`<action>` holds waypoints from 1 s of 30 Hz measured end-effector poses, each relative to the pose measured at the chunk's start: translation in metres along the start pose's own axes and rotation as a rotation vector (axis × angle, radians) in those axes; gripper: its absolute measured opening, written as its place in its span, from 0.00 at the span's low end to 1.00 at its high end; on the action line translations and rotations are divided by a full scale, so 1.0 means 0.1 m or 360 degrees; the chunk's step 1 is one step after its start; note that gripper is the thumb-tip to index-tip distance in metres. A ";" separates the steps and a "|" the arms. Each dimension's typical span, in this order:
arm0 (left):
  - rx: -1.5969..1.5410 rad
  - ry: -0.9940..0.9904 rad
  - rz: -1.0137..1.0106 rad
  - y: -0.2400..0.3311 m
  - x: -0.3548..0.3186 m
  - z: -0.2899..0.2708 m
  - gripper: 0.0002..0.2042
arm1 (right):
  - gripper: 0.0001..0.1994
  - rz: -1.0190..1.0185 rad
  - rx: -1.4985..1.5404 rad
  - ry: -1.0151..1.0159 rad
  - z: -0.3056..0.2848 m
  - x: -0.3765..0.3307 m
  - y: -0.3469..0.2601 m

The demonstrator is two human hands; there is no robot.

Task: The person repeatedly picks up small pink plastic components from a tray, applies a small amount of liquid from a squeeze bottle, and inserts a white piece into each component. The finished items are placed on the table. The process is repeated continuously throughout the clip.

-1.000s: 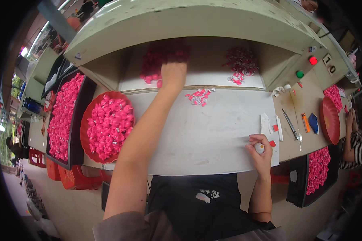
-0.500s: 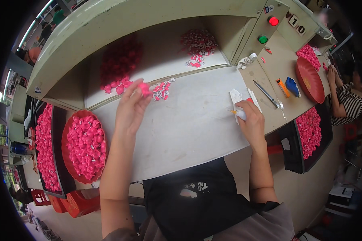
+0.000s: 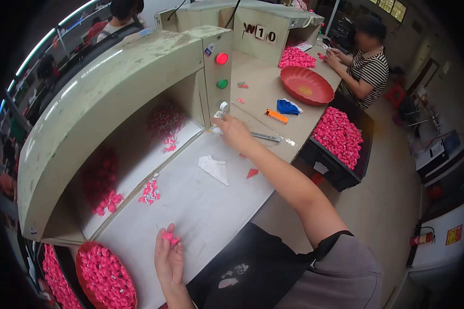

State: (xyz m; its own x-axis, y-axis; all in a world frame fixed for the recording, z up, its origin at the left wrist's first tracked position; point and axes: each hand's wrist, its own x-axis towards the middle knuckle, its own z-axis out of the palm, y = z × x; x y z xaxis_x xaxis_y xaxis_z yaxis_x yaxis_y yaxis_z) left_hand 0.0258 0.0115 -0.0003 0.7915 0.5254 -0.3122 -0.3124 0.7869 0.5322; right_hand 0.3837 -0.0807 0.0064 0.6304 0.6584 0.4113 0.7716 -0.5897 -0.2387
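Observation:
Low over the white work sheet (image 3: 191, 206), my left hand (image 3: 171, 262) is closed with its fingertips round a small pink moulded piece (image 3: 170, 238). My right hand (image 3: 235, 135) reaches out to the far right corner of the sheet, by the cabinet's post. It grips a small white bottle (image 3: 216, 131) with a thin yellow tip pointing left. Just beyond its fingers stand a white-capped container (image 3: 224, 106) and a crumpled tissue (image 3: 219, 114). A pile of small pink and silvery-white pieces (image 3: 149, 191) lies on the sheet beside the cabinet opening.
An arched, pale green cabinet (image 3: 118, 67) holds more pink pieces. A red dish (image 3: 80, 278) of pink pieces stands at lower left. Folded white paper (image 3: 214, 169), tweezers (image 3: 265, 137), an orange lighter (image 3: 277, 116) and an empty red dish (image 3: 307, 85) lie rightward. A co-worker (image 3: 368, 62) sits beyond.
My view has swung to the right. My right hand has carried the bottle away from the folded paper toward the cabinet post. My left hand has drawn back from the pile, still holding the pink piece.

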 end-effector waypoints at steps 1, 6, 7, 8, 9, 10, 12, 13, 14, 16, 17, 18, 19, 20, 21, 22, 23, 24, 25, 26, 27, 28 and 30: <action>0.0001 0.0029 -0.0004 -0.03 0.00 0.00 0.18 | 0.17 0.0016 -0.0103 -0.0026 0.05 0.02 0.11; 0.0026 0.0002 -0.0016 -0.04 -0.10 0.11 0.19 | 0.10 -0.0192 -0.0237 0.0128 -0.05 -0.04 0.26; 0.0048 -0.0032 -0.0040 -0.01 -0.15 0.12 0.19 | 0.08 -0.0260 -0.0207 0.0152 -0.11 -0.09 0.21; 0.0069 -0.0069 -0.0066 0.00 -0.16 0.13 0.19 | 0.08 -0.0353 -0.0201 0.0099 -0.14 -0.13 0.18; 0.0048 -0.0063 -0.0059 0.00 -0.16 0.13 0.19 | 0.08 -0.0439 -0.0195 0.0049 -0.18 -0.18 0.14; 0.0024 -0.0058 -0.0051 0.00 -0.16 0.14 0.19 | 0.09 -0.0527 -0.0191 -0.0002 -0.24 -0.22 0.11; 0.0025 -0.0088 0.0017 0.00 -0.15 0.13 0.20 | 0.12 -0.0472 0.0016 -0.0098 -0.41 -0.29 -0.03; 0.0060 -0.0085 0.0089 0.00 -0.14 0.07 0.20 | 0.13 -0.0469 0.0163 -0.0170 -0.44 -0.33 -0.17; 0.0093 -0.0038 0.0168 0.00 -0.18 -0.02 0.21 | 0.16 -0.0395 0.0466 -0.0177 -0.49 -0.41 -0.31; 0.0311 -0.0008 0.0210 -0.03 -0.18 -0.01 0.20 | 0.19 -0.0290 0.0865 -0.0346 -0.55 -0.64 -0.48; 0.0389 -0.0005 0.0218 -0.02 -0.19 0.08 0.20 | 0.20 -0.0258 0.0967 -0.0460 -0.55 -0.76 -0.52; 0.0455 -0.0017 0.0221 -0.03 -0.18 0.15 0.19 | 0.19 -0.0228 0.1258 -0.0408 -0.56 -0.89 -0.63; 0.0520 -0.0028 0.0226 -0.04 -0.17 0.15 0.18 | 0.17 -0.0165 0.1546 -0.0364 -0.56 -1.04 -0.75; 0.0589 -0.0051 0.0221 -0.06 -0.19 0.15 0.17 | 0.16 -0.0163 0.1596 -0.0394 -0.61 -1.15 -0.90; 0.0626 -0.0034 0.0263 -0.05 -0.24 0.17 0.17 | 0.15 -0.0174 0.1640 -0.0409 -0.69 -1.21 -1.05; 0.0663 -0.0049 0.0295 -0.04 -0.26 0.17 0.16 | 0.14 -0.0178 0.1662 -0.0399 -0.74 -1.27 -1.16; 0.0703 -0.0067 0.0318 -0.03 -0.29 0.17 0.16 | 0.13 -0.0026 0.1868 -0.0421 -0.77 -1.34 -1.27; 0.0732 -0.0052 0.0326 -0.04 -0.30 0.17 0.15 | 0.13 0.0145 0.2040 -0.0424 -0.81 -1.41 -1.35; 0.0765 -0.0041 0.0328 -0.03 -0.32 0.18 0.15 | 0.13 0.0330 0.2204 -0.0421 -0.81 -1.45 -1.40; 0.0800 -0.0032 0.0324 -0.04 -0.32 0.18 0.14 | 0.14 0.0234 0.2314 -0.0342 -0.76 -1.47 -1.40; 0.0832 -0.0045 0.0367 -0.07 -0.31 0.17 0.14 | 0.15 0.0140 0.2414 -0.0247 -0.70 -1.48 -1.37; 0.0866 -0.0061 0.0407 -0.09 -0.30 0.16 0.14 | 0.17 0.0049 0.2512 -0.0145 -0.67 -1.48 -1.37; 0.0932 -0.0081 0.0471 -0.12 -0.28 0.16 0.14 | 0.20 0.0014 0.2494 0.0006 -0.67 -1.48 -1.41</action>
State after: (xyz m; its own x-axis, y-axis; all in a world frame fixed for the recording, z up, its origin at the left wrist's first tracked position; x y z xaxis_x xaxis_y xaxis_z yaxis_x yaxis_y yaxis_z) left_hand 0.0153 -0.0182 0.0144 0.7444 0.6653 -0.0569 -0.1947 0.2978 0.9346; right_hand 0.1762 -0.1263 0.0377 0.6369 0.6551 0.4065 0.0861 0.4635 -0.8819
